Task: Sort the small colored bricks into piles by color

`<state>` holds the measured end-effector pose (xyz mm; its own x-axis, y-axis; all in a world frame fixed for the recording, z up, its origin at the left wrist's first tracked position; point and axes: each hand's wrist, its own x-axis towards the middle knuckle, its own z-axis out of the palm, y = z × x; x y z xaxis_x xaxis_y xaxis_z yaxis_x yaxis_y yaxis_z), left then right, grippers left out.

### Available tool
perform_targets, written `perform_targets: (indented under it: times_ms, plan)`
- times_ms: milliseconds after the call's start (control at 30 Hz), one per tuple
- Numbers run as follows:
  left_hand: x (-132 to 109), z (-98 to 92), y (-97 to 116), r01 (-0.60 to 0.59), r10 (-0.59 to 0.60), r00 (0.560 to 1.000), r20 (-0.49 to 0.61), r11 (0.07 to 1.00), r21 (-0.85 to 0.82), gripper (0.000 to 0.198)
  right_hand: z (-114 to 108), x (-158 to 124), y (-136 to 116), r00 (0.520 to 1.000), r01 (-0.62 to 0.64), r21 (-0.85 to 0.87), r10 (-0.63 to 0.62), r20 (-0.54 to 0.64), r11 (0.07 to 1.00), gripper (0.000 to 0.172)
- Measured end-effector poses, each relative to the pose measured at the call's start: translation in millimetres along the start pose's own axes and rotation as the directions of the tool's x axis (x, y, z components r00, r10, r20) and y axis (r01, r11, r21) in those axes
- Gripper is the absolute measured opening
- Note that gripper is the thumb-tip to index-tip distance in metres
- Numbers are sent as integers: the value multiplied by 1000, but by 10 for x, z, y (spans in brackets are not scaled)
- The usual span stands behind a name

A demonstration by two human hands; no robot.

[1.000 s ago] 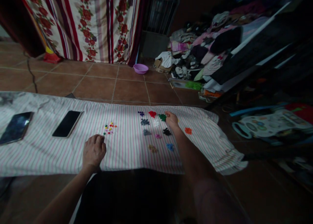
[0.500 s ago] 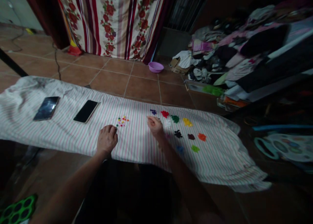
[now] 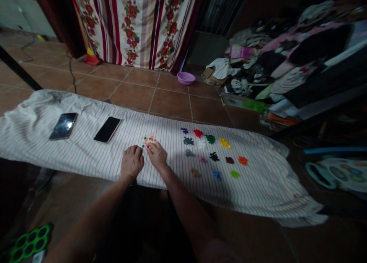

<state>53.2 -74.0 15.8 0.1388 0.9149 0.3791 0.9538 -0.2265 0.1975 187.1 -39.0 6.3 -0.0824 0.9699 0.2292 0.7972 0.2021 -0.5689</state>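
Observation:
A small mixed pile of tiny coloured pieces (image 3: pixel 150 138) lies on the striped cloth. Over its near edge, my right hand (image 3: pixel 157 155) has thumb and fingers drawn together among the pieces; whatever is between the fingertips is too small to make out. Close on its left, my left hand (image 3: pixel 132 161) rests palm down on the cloth beside the pile, fingers lying lightly bent. To the right, similar pieces lie sorted by colour, among them red (image 3: pixel 198 133), dark green (image 3: pixel 210 139), yellow (image 3: pixel 225 142), black (image 3: pixel 214 156), orange (image 3: pixel 242 160), blue (image 3: pixel 216 174) and lime green (image 3: pixel 234 174) heaps.
The striped cloth (image 3: pixel 166 167) covers a long narrow surface. Two phones, one dark (image 3: pixel 63 126) and one light-edged (image 3: pixel 107 129), lie to the left. A purple basin (image 3: pixel 186 78) stands on the tiled floor beyond, near piled clothes (image 3: pixel 275 60) at the right.
My right hand has moved left from beside the sorted heaps to the mixed pile, uncovering the grey heaps. My left hand stays by the pile. The view has shifted slightly.

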Motion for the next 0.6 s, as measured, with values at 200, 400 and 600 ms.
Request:
perform_targets:
  times_ms: [200, 400, 600]
  plan:
    - [-13, 8, -17, -2, 2, 1000, -4, 1000, -22, 19, 30, -5, 83, 999, 36, 143, -31, -35, 989, 19]
    - [-13, 2, -12, 0, 0, 1000, 13, 1000, -9, 19, 59, 17, 92, 996, 12, 175, 4, -92, 985, 19]
    - [-14, -3, -9, -15, 15, 1000, -5, 1000, -3, 17, 36, 13, 84, 993, -5, 214, 30, -112, 977, 16]
